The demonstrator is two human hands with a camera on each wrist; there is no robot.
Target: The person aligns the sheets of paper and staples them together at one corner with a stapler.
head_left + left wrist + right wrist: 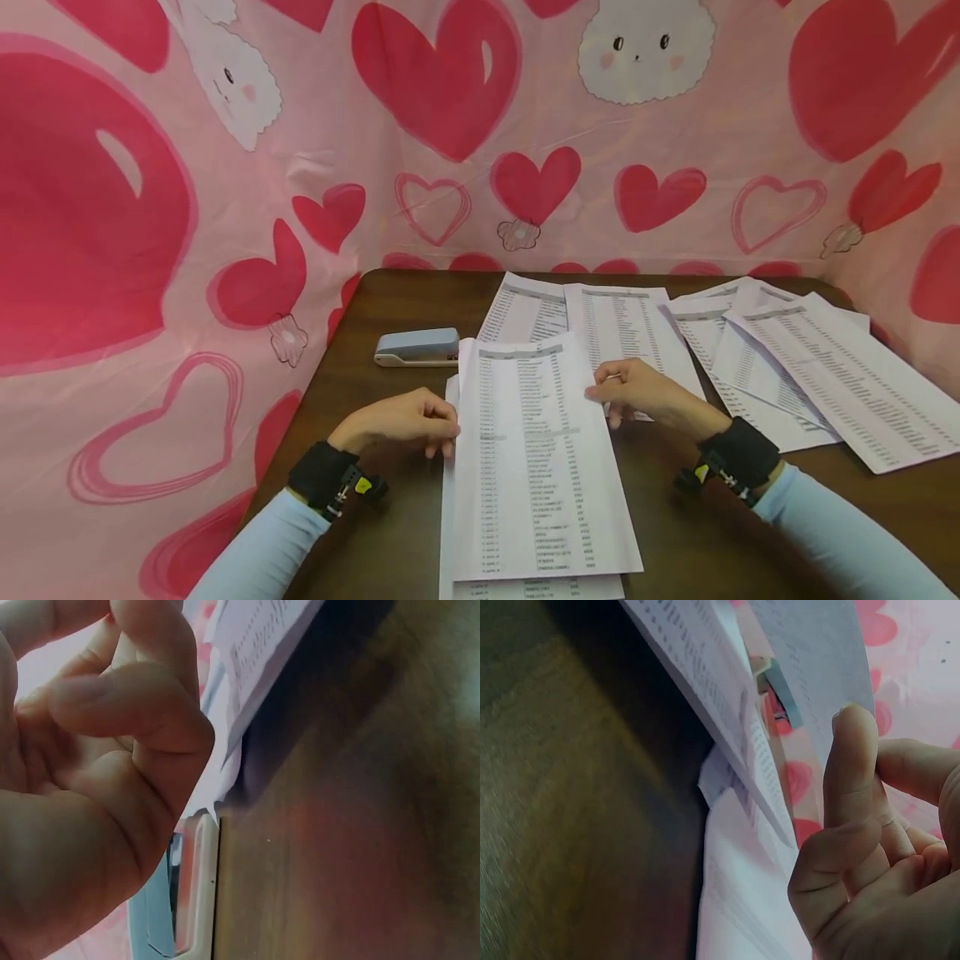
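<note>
A printed sheet of paper (525, 467) lies tilted a little over a stack of paper (448, 500). My left hand (408, 421) pinches its left edge with bent fingers. At its upper right edge, my right hand (637, 392) holds the sheet between thumb and fingers. In the right wrist view, this sheet (810, 652) stands raised above the lower papers (697, 690). The left wrist view shows my bent thumb and fingers (165, 705) beside the stack's edge (270, 667); the exact contact there is hidden.
A blue and white stapler (417, 346) lies left of the sheets on the dark wooden table (352, 350). More printed sheets (630, 321) spread behind, and several overlapping ones (832, 375) lie at the right. A pink heart-patterned cloth (465, 200) hangs around the table.
</note>
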